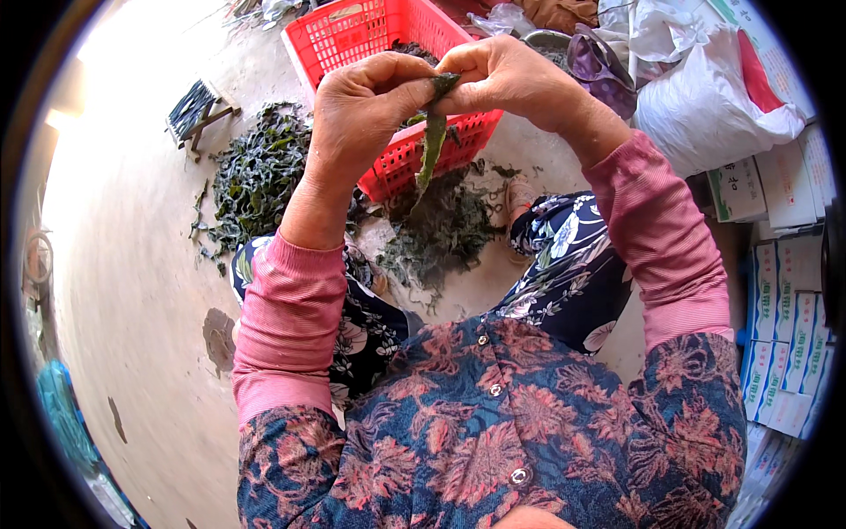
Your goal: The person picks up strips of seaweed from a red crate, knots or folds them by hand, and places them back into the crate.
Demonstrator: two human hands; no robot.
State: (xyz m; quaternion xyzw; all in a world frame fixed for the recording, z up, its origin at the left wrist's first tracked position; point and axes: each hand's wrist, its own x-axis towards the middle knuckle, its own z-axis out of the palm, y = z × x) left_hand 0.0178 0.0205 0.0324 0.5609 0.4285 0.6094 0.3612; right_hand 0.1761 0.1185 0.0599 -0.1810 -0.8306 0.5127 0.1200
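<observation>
Between my two hands hangs a long dark green strip of seaweed (pixel 431 145), its lower end dangling in front of a red plastic basket. My left hand (pixel 368 101) pinches its top between thumb and fingers. Close beside it, my right hand (pixel 507 79) also pinches the strip, fingertips nearly touching the left ones. Behind and below them stands the red basket (pixel 330 40), with dark seaweed (pixel 412 51) partly showing inside. A big heap of seaweed (pixel 260 167) lies on the floor to the left, and a smaller pile (pixel 441 229) lies between my feet.
A small folding stool (pixel 198 116) stands at the far left. White sacks (pixel 705 106) and a purple bag (pixel 599 66) crowd the far right, above stacked white cartons (pixel 784 326). Teal plastic (pixel 66 414) lies at the left edge. A dark wet patch (pixel 219 339) marks the concrete floor.
</observation>
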